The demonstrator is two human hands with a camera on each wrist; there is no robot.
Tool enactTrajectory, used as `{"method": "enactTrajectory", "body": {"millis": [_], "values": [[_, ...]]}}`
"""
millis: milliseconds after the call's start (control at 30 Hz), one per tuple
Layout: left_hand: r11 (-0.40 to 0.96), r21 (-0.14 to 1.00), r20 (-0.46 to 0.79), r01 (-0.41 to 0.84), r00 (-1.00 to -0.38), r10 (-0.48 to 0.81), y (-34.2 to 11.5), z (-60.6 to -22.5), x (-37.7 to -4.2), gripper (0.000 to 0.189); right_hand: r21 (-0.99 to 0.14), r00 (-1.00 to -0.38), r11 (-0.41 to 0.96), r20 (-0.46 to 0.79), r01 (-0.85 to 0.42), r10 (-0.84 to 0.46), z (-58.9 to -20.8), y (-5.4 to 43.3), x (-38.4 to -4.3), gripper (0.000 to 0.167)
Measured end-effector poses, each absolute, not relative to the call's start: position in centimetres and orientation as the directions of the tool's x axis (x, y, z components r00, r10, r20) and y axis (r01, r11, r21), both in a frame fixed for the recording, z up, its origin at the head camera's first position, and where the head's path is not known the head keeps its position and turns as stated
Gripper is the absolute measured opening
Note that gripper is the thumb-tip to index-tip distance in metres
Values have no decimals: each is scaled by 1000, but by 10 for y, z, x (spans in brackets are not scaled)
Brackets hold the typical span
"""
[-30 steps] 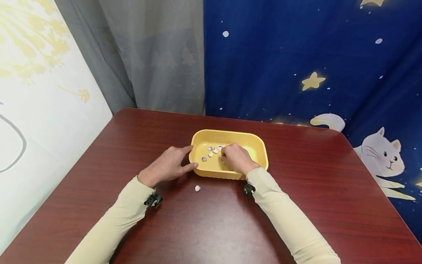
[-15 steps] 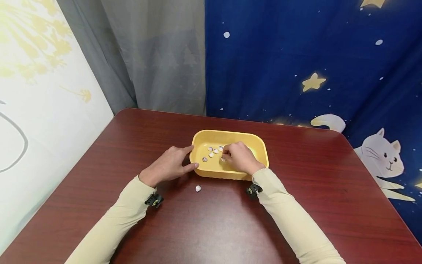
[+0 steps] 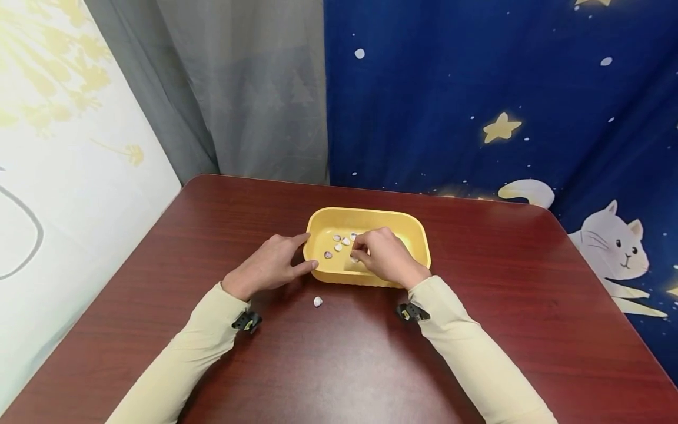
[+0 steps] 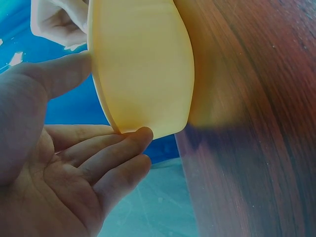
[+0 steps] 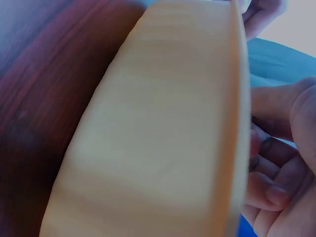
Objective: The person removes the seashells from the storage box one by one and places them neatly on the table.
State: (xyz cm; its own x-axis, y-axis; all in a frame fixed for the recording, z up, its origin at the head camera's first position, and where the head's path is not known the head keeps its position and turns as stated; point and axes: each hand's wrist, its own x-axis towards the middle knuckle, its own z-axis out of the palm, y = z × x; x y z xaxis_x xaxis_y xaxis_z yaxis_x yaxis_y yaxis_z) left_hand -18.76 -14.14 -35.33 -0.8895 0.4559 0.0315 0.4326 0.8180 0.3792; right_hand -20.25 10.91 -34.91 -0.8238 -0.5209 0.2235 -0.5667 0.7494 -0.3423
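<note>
In the head view, a yellow plastic basin (image 3: 392,219) stands on the table, with several small whitish and purplish seashells (image 3: 338,247) on the left of its floor. My left hand (image 3: 267,265) rests against the basin's left end, thumb at the rim and fingers spread along the outside; the left wrist view shows those fingers fairly straight. Inside the basin, my right hand (image 3: 386,254) pinches a pale seashell (image 3: 354,259) between thumb and fingers, low over the floor. The right wrist view hides the shell behind the basin wall. One more white seashell (image 3: 318,301) lies on the table before the basin.
The dark red wooden table (image 3: 254,200) spreads around the basin, its far edge close to a grey curtain (image 3: 265,106) and a blue curtain (image 3: 424,106) with stars and a cat. A white patterned panel (image 3: 63,206) stands at the left.
My right hand has drawn back slightly to the right and turned, so the seashell at its fingertips now shows. My left hand, the basin and the other shells stay put.
</note>
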Motion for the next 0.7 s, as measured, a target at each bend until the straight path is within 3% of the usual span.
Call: {"method": "enactTrajectory", "body": {"millis": [700], "values": [[805,371,85,463,-880,467,-140,-357,-189,67,-370,-706,607,262,-704,-659,-346,91,-167,11]]}}
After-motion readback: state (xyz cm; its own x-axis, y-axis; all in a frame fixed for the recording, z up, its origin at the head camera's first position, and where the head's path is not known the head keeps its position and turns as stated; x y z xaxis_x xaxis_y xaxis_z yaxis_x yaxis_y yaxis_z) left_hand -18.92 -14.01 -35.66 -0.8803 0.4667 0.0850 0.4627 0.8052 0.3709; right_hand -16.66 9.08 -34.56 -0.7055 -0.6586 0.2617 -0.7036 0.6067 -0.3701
